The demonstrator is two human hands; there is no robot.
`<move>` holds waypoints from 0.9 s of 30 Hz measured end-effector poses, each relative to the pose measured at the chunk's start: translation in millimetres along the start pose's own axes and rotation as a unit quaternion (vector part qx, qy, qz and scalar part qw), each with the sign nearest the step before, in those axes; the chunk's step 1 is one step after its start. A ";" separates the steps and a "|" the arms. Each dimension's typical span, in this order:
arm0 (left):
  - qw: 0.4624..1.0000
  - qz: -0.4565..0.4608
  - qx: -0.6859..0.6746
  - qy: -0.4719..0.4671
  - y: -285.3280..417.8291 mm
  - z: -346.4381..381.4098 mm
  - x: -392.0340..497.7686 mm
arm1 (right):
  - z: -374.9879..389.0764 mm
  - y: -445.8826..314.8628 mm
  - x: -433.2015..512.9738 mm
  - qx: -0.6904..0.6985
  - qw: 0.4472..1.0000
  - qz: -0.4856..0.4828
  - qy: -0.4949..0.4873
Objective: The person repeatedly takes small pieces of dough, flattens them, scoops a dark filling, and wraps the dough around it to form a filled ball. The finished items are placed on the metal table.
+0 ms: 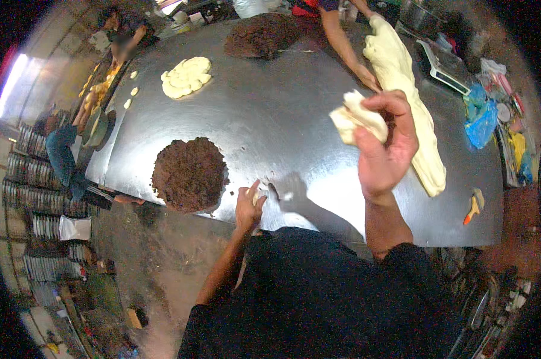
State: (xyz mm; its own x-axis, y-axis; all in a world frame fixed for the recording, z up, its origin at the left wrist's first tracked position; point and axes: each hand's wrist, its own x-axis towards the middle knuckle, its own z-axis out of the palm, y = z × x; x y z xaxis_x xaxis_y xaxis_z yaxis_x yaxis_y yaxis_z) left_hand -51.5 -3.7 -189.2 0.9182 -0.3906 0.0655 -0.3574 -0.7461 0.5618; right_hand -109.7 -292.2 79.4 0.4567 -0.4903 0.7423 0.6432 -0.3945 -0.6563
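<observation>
Raised over the steel worktable [279, 103], my right hand [389, 148] grips a torn piece of pale dough [358, 117] between thumb and fingers. Behind that hand, a long thick roll of dough [425, 130] stretches along the table's right side. My left hand [249, 208] is low at the near edge, just right of a round mound of dark brown crumbly filling [189, 175]. A small pale bit shows among its fingers; whether they grip it is unclear. Farther off on the left lies a cluster of flattened dough pieces [186, 77].
A co-worker's arm [346, 49] reaches to the dough roll's far end. Another dark mound [257, 36] sits at the back. People work at the left edge beside a bowl [95, 128]. On the right are an orange-tipped brush [474, 206] and a blue plastic bag [481, 119].
</observation>
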 end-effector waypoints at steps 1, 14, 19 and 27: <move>0.998 0.036 0.048 -0.031 -8.0 2.0 -4.3 | 7.5 5.9 1.7 -0.038 0.998 -0.044 0.014; 0.887 -0.031 -0.428 0.170 92.6 -82.5 -10.4 | 99.4 64.0 -125.4 -0.032 0.951 0.123 -0.282; 0.855 0.153 -0.449 0.211 196.0 -160.2 24.4 | 115.3 13.9 -48.9 -0.096 0.990 -0.007 -0.103; 0.831 -0.118 -0.472 0.268 124.2 -210.6 -19.2 | 139.2 -20.5 -119.4 0.232 0.917 0.216 -0.244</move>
State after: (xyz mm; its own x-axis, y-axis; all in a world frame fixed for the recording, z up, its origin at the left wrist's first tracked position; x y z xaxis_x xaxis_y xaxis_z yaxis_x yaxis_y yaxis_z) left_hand -77.6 24.7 52.9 0.9783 0.1923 0.0773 -0.0956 0.0873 0.9916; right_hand -91.9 -117.3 23.1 0.8784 -0.0734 0.4722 0.4773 0.1826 -0.8596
